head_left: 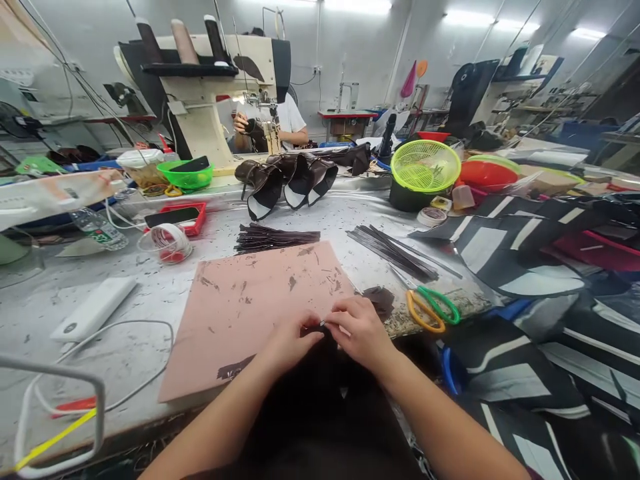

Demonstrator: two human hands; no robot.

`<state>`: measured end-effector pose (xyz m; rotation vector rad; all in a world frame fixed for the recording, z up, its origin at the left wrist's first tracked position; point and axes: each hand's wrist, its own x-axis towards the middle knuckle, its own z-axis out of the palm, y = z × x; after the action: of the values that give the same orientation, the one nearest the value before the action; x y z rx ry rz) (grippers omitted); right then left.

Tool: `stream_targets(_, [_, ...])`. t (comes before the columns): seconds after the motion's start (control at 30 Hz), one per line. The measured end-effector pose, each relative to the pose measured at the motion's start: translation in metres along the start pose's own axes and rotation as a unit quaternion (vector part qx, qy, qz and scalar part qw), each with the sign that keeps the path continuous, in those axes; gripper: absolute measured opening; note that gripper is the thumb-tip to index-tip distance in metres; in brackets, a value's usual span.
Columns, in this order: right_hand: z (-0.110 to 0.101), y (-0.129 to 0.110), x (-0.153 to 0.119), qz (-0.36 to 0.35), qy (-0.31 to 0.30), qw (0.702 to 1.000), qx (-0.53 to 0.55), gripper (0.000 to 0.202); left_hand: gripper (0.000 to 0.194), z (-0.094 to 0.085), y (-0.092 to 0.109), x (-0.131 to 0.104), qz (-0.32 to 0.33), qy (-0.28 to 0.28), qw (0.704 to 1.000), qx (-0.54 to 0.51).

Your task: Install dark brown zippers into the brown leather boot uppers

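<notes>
My left hand [294, 341] and my right hand [364, 333] meet at the near edge of a pink board [270, 287]. Thumb and fingers of both are pinched together around a small dark piece with a pale tip, mostly hidden by the fingers and hard to tell from my dark clothing. Beyond the board lies a bundle of dark strips [277, 239]. Another bunch of thin dark strips [395, 252] is to its right. Scissors [433, 308] with one orange and one green handle rest right of my right hand, near a dark scrap [380, 301].
Dark cut panels [520, 253] with white patches are heaped at the right. Brown leather pieces [287, 180] stand at the back, before a sewing machine [220, 100] where another person [293, 120] works. A yellow-green basket [425, 165], power bank [95, 310] and cable surround the board.
</notes>
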<state>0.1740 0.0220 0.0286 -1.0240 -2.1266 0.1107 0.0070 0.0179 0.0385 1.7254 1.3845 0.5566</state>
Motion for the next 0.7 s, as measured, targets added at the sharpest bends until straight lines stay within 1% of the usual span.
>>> stream_targets(0.07, [0.002,-0.003,0.001,0.011,0.002,1.0,-0.012,0.009,0.013,0.001,0.002,-0.003,0.015,0.015,1.0,0.005])
stream_targets(0.13, [0.0,-0.001,0.001,0.019,-0.011,1.0,-0.004,0.006,0.016,0.002,0.004,-0.006,0.031,0.033,0.999,0.018])
stream_targets(0.27, [-0.004,-0.002,0.003,0.0,-0.046,0.999,0.001,0.007,0.021,0.004,0.009,-0.011,0.068,0.062,0.993,0.068])
stream_targets(0.33, [-0.003,-0.006,0.004,-0.013,-0.05,0.999,-0.01,0.011,0.021,0.005,0.011,-0.011,0.077,0.069,0.991,0.089])
stream_targets(0.43, [0.002,-0.01,0.003,-0.034,-0.018,0.999,-0.035,0.015,0.02,0.006,0.011,-0.011,0.073,0.062,0.992,0.081])
stream_targets(0.53, [0.006,-0.01,-0.001,-0.05,0.031,0.997,-0.049,0.017,0.017,0.006,0.008,-0.01,0.051,0.044,0.997,0.035])
stream_targets(0.6, [0.008,-0.008,-0.003,-0.031,0.044,0.999,-0.004,0.018,0.016,0.005,0.006,-0.01,0.035,0.034,0.999,0.009])
stream_targets(0.67, [0.009,-0.008,-0.004,0.021,0.034,0.995,0.087,0.016,0.015,0.004,0.004,-0.01,0.028,0.026,0.999,-0.004])
stream_targets(0.7, [0.01,-0.008,-0.003,0.056,0.024,0.989,0.138,0.014,0.015,0.004,0.003,-0.01,0.029,0.022,0.999,-0.008])
